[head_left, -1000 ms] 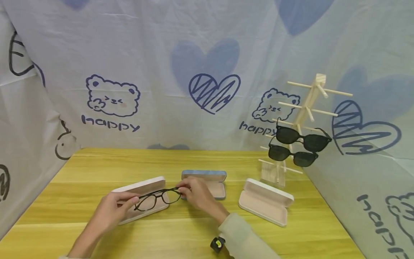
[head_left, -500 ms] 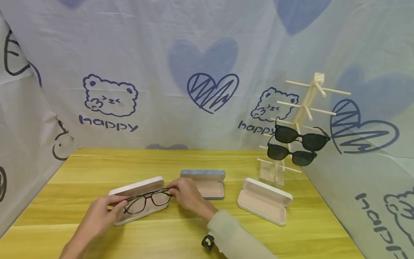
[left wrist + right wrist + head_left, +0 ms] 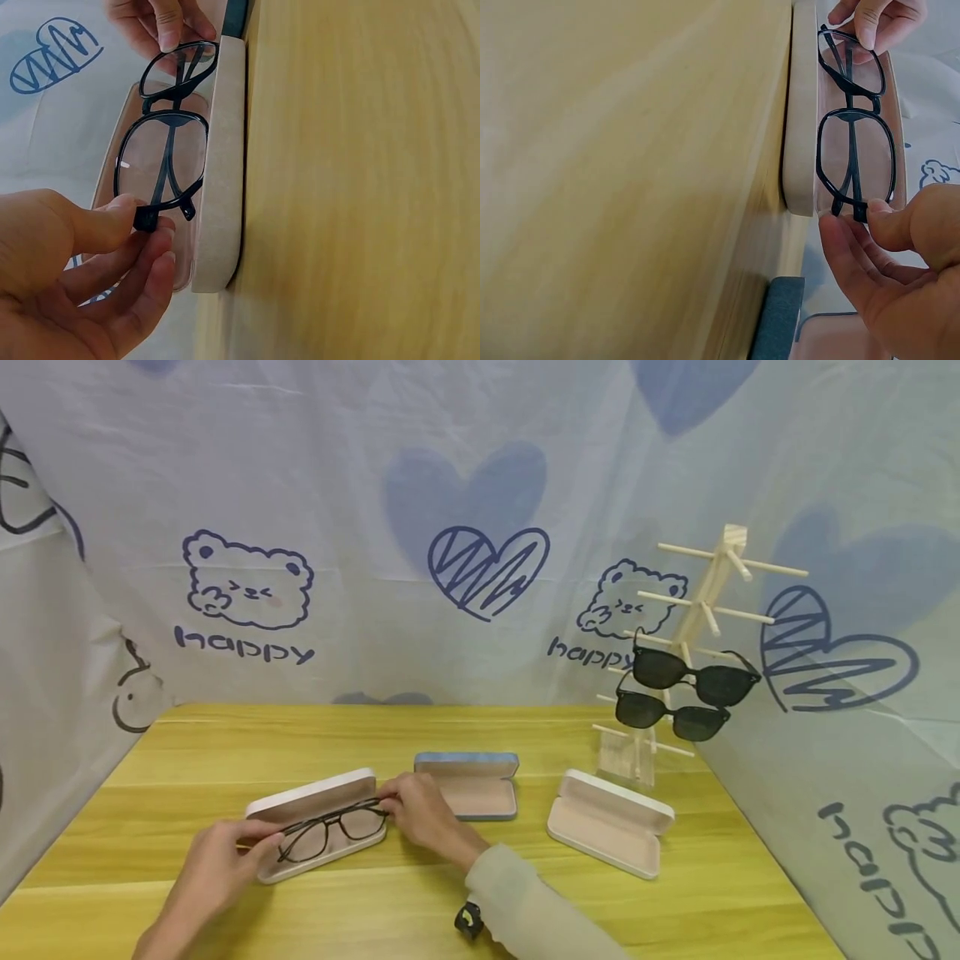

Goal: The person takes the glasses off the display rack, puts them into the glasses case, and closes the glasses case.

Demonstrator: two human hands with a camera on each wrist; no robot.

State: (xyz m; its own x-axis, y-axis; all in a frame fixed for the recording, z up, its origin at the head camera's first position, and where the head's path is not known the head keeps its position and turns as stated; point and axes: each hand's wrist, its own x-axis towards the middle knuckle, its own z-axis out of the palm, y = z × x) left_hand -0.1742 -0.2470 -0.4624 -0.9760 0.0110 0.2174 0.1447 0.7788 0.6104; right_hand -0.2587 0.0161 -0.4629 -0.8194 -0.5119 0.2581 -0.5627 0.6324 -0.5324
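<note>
Pale sleeve point(image 3: 543, 910) on the right arm, with a small black device point(image 3: 469, 921) at its edge.
The sleeve is plain, light cream-grey cloth, softly creased, ending in a straight cuff point(image 3: 489, 868) behind the bare right hand point(image 3: 420, 810). The device is compact and dark, with yellow-green showing at its middle, too small to tell whether a marking or a gap. The left hand point(image 3: 213, 864) is bare too, its forearm point(image 3: 168, 927) uncovered to the head view's lower edge.

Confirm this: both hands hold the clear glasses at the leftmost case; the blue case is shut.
No: the blue case stands open, as the head view shows. The left hand and right hand do hold the clear glasses at the leftmost case.
</note>
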